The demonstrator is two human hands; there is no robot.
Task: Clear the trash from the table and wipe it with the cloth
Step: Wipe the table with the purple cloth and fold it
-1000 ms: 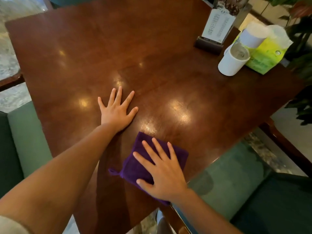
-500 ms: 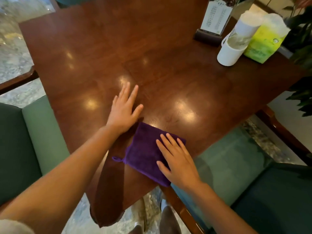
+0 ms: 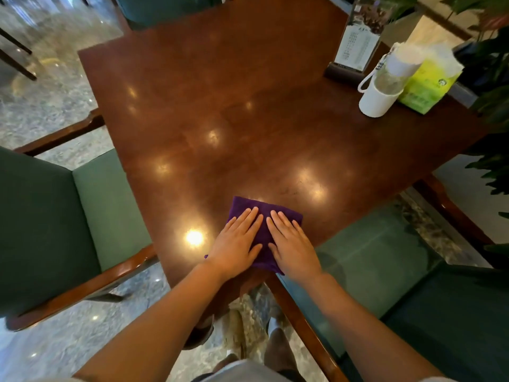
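Joining the right hand (image 3: pixel 293 245), the left hand (image 3: pixel 237 244) now presses the cloth (image 3: pixel 264 213).

A café or restaurant dining area, to judge by its furnishings. A polished dark wooden worktop (image 3: pixel 248 111) carries an upright menu stand (image 3: pixel 358 42) and a green tissue pack (image 3: pixel 427 86) at its far edge. Green upholstered chairs (image 3: pixel 82 216) with wooden frames stand around it on a glossy marble floor (image 3: pixel 49 106), with leafy plants (image 3: pixel 493 78) alongside.

One cloth (image 3: pixel 264 216); two hands; one mug (image 3: pixel 377 99); two chairs.
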